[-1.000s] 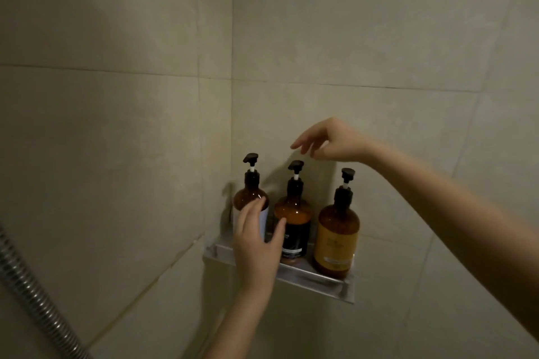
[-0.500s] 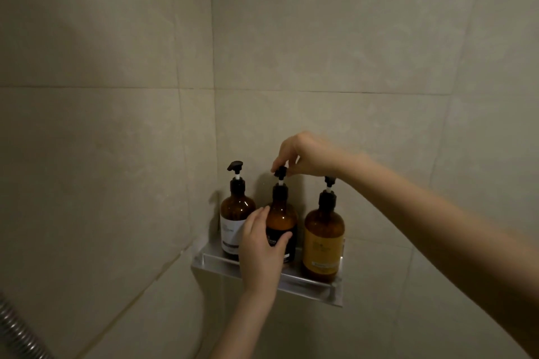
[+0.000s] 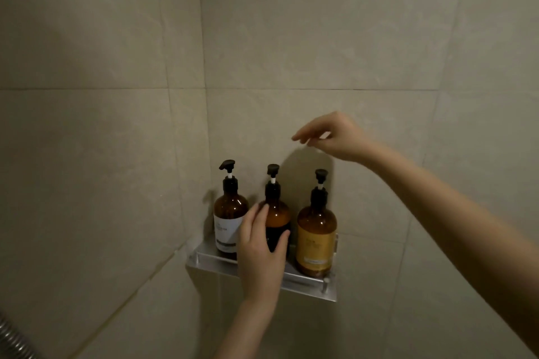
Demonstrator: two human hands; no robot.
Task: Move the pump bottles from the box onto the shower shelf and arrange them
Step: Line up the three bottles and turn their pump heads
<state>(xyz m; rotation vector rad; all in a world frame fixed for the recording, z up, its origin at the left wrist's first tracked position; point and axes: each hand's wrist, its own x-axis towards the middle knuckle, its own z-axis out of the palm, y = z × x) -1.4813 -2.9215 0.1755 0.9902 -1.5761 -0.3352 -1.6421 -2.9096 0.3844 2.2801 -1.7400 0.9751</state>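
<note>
Three amber pump bottles stand upright in a row on the metal corner shelf (image 3: 309, 285). The left bottle (image 3: 229, 213) has a white label, the middle bottle (image 3: 277, 213) a dark label, the right bottle (image 3: 316, 237) a yellow label. My left hand (image 3: 262, 253) wraps around the front of the middle bottle, thumb on its right side, and hides its lower part. My right hand (image 3: 332, 137) hovers above and between the middle and right pump heads, fingers loosely apart, holding nothing. The box is out of view.
Beige tiled walls meet in a corner just behind the shelf. A ribbed metal shower hose (image 3: 11, 341) crosses the bottom left corner of the view.
My right hand has let go of the middle bottle's pump head and risen up and to the right. My left hand stays on the middle bottle.
</note>
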